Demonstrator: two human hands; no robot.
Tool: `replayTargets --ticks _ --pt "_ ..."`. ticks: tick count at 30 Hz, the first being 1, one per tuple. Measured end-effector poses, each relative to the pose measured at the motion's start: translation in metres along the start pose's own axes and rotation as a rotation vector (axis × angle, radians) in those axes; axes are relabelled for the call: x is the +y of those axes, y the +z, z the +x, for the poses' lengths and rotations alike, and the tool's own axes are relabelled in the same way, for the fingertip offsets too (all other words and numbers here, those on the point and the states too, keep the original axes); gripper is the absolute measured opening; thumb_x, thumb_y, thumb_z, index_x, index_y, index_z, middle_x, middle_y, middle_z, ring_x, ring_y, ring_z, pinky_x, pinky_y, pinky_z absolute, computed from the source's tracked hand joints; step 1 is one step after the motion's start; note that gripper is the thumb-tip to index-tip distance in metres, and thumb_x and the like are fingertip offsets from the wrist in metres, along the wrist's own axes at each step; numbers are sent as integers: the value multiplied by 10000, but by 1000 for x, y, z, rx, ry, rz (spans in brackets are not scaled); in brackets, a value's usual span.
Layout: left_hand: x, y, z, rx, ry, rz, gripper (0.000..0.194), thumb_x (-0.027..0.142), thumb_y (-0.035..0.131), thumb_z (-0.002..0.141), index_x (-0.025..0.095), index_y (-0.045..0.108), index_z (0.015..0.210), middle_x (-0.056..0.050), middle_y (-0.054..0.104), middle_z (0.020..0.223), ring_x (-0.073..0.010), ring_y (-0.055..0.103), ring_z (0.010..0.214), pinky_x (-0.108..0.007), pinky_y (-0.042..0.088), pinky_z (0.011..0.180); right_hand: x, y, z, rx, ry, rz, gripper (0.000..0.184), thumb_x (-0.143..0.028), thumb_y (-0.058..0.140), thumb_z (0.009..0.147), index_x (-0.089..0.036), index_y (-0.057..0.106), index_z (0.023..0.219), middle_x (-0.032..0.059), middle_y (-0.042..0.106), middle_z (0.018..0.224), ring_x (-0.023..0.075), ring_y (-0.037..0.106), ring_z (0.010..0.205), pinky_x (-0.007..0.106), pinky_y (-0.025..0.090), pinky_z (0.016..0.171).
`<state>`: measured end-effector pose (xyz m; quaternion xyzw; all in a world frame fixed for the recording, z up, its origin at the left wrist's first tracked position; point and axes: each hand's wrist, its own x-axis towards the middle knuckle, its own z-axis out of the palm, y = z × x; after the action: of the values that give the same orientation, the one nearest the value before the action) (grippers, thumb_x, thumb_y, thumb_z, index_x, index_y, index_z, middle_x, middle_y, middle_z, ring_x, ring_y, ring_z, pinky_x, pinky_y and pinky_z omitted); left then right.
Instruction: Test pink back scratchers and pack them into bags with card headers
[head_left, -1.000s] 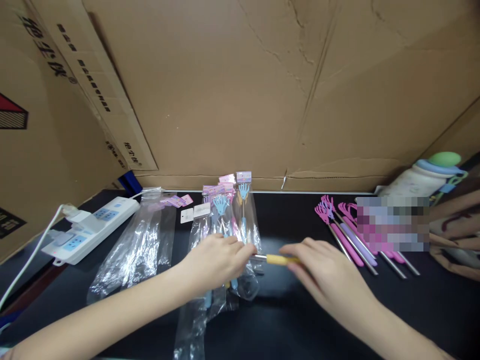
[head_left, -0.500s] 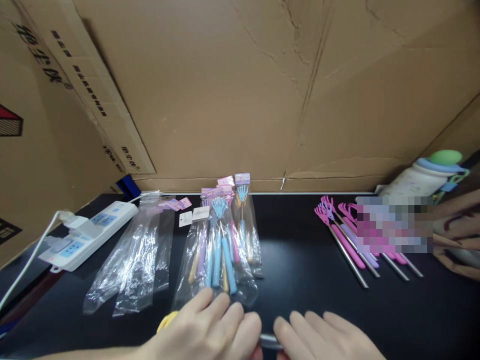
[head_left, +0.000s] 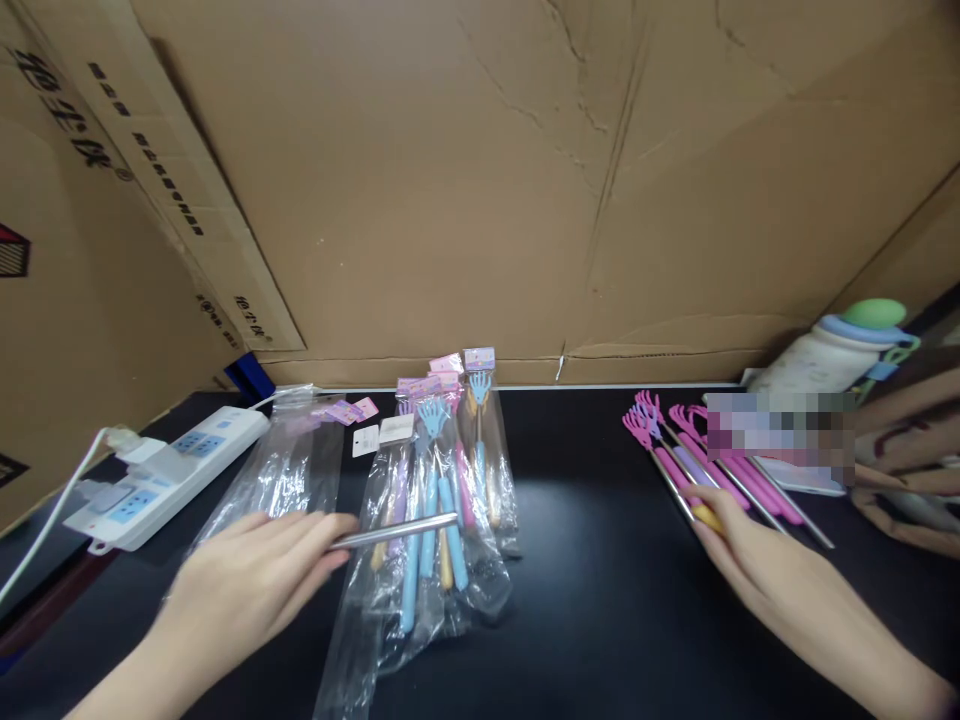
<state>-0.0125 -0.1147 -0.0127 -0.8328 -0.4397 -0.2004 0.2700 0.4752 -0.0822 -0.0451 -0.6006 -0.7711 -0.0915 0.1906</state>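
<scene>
My left hand (head_left: 262, 575) is closed around a metal rod (head_left: 397, 530), whose bare end points right above the bagged back scratchers (head_left: 431, 500). The rod's other end is hidden in the hand. My right hand (head_left: 739, 545) is closed at the near edge of a pile of loose back scratchers (head_left: 667, 445) with pink and purple claws, metal rods and thick handles. A small yellow piece (head_left: 707, 516) shows between its fingers; most of it is covered. The bagged scratchers are blue, purple, pink and yellow, in clear sleeves with card tops.
Flat clear bags (head_left: 300, 480) with small cards lie left of centre, beside a white power strip (head_left: 176, 470) with plugs and a cable. Cardboard walls (head_left: 450, 200) stand behind the black table (head_left: 570, 600). A bottle (head_left: 817, 355) and another person's hand (head_left: 907, 480) are at right.
My hands have come apart from the rod they shared at the front. The left hand has moved left and up with the metal rod; the right has reached right to the loose scratchers.
</scene>
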Motion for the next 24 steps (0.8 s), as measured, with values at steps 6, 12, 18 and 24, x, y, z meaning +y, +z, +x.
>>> replayTargets --ticks 6,12,18,24 --pt "33 29 55 -38 295 -88 253 260 314 971 197 528 851 42 585 621 -108 522 486 -267 320 518 -32 46 47 -146 -159 -89 302 -142 311 871 -163 507 1101 103 640 1005 164 650 666 259 457 528" --pt "49 48 82 -14 409 -129 172 255 417 942 197 501 804 53 514 605 -116 478 529 -270 290 533 -35 51 62 15 -317 -205 287 -102 360 866 -156 606 1004 129 608 1075 223 598 900 327 483 685" --pt "75 65 111 69 440 -245 204 321 444 933 197 506 784 48 544 624 -123 480 604 -267 302 571 -102 13 34 -236 -374 360 342 -214 473 864 -203 468 1205 53 648 966 141 622 842 248 486 726" --pt "87 62 115 36 511 -300 122 216 434 933 205 555 933 22 671 937 -142 536 947 -304 361 880 -118 17 20 -36 -436 339 259 -89 350 858 -190 520 1026 -8 661 712 108 603 537 207 425 524"
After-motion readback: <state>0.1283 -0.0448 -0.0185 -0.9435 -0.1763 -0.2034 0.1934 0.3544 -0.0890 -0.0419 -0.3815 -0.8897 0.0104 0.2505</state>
